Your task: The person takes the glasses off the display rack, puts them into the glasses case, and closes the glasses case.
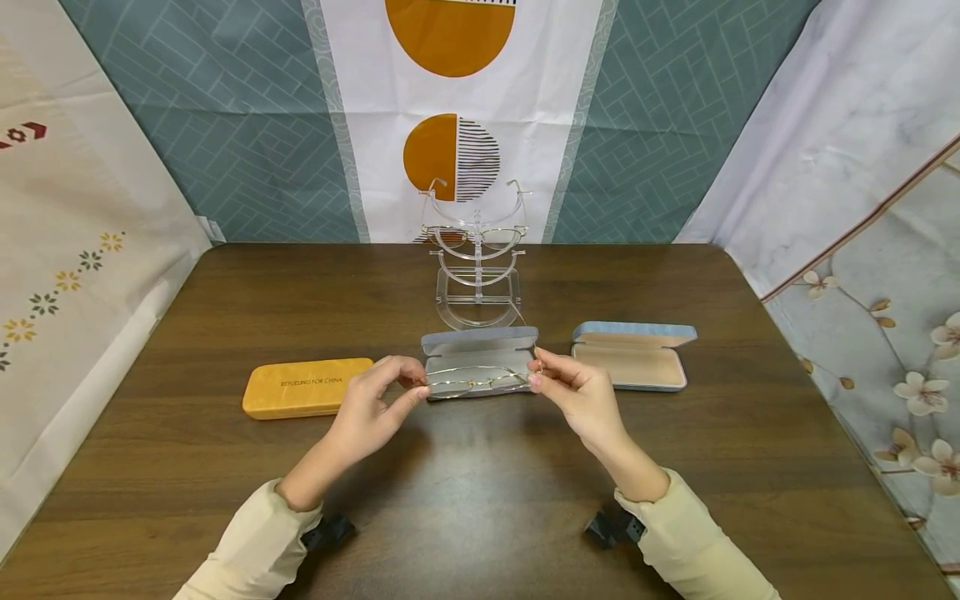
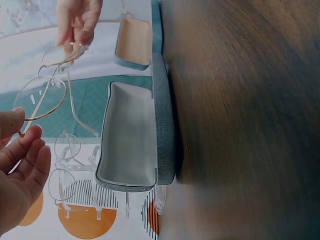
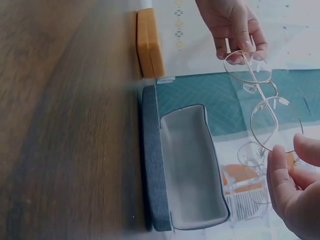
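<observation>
A pair of thin gold-rimmed eyeglasses is pinched at its two ends by both hands. At its left end, the left hand holds it between thumb and fingers. The right hand grips the opposite end. One temple runs folded across behind the lenses; the other sticks out in the left wrist view. Behind the glasses stands a grey eyeglass case, lid up, its pale lining bare in both wrist views. The glasses overlap this case in the head view and show apart from it in the wrist views.
A closed yellow eyeglass case lies left of the left hand. Beyond the right hand is an open light-blue case with beige lining. Behind the grey case, a clear display stand carries another pair of glasses.
</observation>
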`<act>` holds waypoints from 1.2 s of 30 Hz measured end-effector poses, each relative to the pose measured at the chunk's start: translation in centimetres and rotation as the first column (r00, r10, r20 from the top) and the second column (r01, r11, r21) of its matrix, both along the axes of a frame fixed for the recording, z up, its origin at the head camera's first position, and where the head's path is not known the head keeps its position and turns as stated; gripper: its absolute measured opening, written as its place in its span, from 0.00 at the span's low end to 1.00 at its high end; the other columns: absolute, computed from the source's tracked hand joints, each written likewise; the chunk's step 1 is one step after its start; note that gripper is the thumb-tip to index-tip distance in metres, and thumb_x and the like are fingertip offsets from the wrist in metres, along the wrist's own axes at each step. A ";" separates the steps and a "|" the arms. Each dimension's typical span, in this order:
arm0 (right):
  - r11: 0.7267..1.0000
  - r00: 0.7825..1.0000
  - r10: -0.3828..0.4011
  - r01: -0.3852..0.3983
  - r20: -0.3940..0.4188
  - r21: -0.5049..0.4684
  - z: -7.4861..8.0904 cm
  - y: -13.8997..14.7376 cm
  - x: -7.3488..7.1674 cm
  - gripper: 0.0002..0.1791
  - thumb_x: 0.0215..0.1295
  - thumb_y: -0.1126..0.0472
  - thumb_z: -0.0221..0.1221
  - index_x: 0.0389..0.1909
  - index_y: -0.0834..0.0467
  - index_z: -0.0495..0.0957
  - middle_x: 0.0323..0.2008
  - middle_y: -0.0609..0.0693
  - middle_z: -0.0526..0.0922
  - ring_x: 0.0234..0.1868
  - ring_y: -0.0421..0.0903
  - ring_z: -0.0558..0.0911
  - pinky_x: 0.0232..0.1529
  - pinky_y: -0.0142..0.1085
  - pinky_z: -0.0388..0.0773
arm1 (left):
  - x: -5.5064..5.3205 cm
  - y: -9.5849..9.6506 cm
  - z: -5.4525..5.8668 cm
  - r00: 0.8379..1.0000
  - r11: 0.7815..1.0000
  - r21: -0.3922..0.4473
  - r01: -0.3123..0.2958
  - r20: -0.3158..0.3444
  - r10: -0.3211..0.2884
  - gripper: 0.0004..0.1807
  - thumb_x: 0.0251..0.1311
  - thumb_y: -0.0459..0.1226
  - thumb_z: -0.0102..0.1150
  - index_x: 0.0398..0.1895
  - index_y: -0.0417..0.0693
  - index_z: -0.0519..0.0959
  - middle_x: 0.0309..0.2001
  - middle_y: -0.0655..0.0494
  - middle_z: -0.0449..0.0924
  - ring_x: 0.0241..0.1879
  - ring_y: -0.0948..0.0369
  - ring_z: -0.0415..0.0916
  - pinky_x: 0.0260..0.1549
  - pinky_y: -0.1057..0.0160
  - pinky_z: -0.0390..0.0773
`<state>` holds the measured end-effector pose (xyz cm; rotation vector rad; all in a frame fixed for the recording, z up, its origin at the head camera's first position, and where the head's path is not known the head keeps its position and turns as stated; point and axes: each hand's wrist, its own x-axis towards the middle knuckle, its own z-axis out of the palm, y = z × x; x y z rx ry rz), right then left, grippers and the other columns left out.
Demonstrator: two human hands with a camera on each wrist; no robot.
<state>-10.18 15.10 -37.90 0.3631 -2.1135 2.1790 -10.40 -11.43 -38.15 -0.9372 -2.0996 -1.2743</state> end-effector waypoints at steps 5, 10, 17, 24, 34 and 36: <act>0.994 0.996 0.053 -0.046 -0.069 0.097 -0.1 0.2 0.0 0.17 0.56 0.79 0.55 0.48 0.77 0.72 0.35 0.66 0.79 0.29 0.38 0.80 0.33 0.31 0.79 | 0.0 0.0 -0.1 1.000 1.000 0.004 -0.005 -0.005 0.005 0.16 0.37 0.20 0.68 0.30 0.41 0.75 0.29 0.54 0.77 0.29 0.60 0.72 0.31 0.69 0.73; 0.988 0.990 0.095 -0.082 -0.100 0.128 -0.2 0.4 0.0 0.15 0.57 0.78 0.54 0.46 0.79 0.72 0.35 0.71 0.77 0.29 0.39 0.80 0.33 0.31 0.78 | 0.0 0.0 -0.3 1.000 1.000 0.010 -0.011 -0.007 0.011 0.17 0.36 0.19 0.68 0.30 0.40 0.76 0.28 0.53 0.77 0.29 0.59 0.72 0.31 0.70 0.73; 0.986 0.989 0.123 -0.112 -0.083 0.125 -0.3 0.5 0.0 0.13 0.57 0.78 0.55 0.44 0.79 0.74 0.36 0.71 0.76 0.31 0.39 0.80 0.34 0.31 0.79 | 0.0 0.0 -0.3 1.000 1.000 0.017 -0.018 0.012 0.017 0.17 0.36 0.19 0.68 0.30 0.40 0.76 0.28 0.53 0.77 0.29 0.59 0.73 0.31 0.70 0.73; 0.982 0.987 0.141 -0.129 -0.079 0.141 -0.3 0.6 0.0 0.12 0.57 0.76 0.56 0.43 0.77 0.75 0.37 0.68 0.77 0.33 0.43 0.80 0.35 0.33 0.79 | 0.2 0.0 -0.1 0.999 0.999 0.022 -0.028 0.034 0.028 0.15 0.38 0.21 0.68 0.30 0.41 0.77 0.28 0.54 0.78 0.29 0.60 0.73 0.31 0.70 0.73; 0.975 0.984 0.162 -0.148 -0.075 0.167 -0.4 0.8 -0.2 0.11 0.58 0.75 0.56 0.41 0.78 0.76 0.36 0.67 0.77 0.32 0.44 0.80 0.35 0.31 0.78 | 0.1 -0.1 -0.3 0.999 0.999 0.015 -0.030 0.041 0.029 0.15 0.38 0.21 0.68 0.31 0.39 0.77 0.28 0.53 0.78 0.27 0.60 0.73 0.29 0.69 0.74; 0.974 0.985 0.165 -0.154 -0.050 0.168 -0.4 0.9 -0.3 0.11 0.58 0.74 0.56 0.41 0.78 0.75 0.36 0.66 0.77 0.32 0.43 0.80 0.35 0.31 0.78 | 0.1 0.0 -0.2 0.999 0.999 0.017 -0.028 0.046 0.027 0.15 0.37 0.20 0.67 0.31 0.38 0.77 0.28 0.52 0.79 0.27 0.60 0.73 0.28 0.68 0.74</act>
